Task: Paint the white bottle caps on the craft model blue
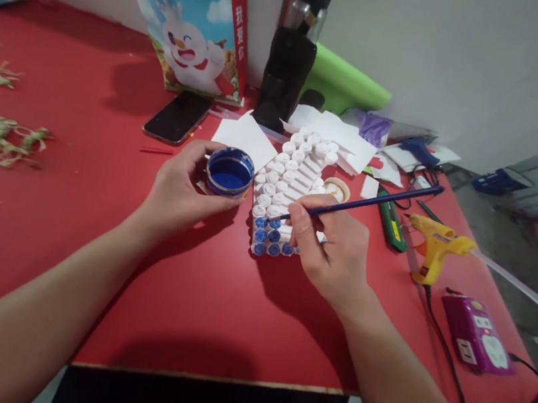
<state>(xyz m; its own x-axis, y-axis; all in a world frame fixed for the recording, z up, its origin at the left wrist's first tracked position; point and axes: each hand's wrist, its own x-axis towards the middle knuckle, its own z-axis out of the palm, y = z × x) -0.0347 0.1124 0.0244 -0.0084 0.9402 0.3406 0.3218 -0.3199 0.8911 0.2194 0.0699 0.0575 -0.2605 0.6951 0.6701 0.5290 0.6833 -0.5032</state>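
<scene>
My left hand (188, 183) is wrapped round a small round jar of blue paint (229, 172), tilted a little toward me. Pinched in my right hand (330, 244) is a dark blue paintbrush (374, 202), its tip at the white paper-roll piece (276, 182). The piece lies on the red table, made of many small rolled paper coils with flat strips between them. Several coils at its near left corner are blue; the coils farther back are white. My right hand covers part of the piece's near right side.
Behind stand a colourful bag (197, 36) and a dark bottle (289, 63), with a phone (177, 116) before the bag. Right are a green cutter (391, 223), a yellow glue gun (434, 246) and a purple power socket (476, 335) with cables. Straw pieces (10, 139) lie left.
</scene>
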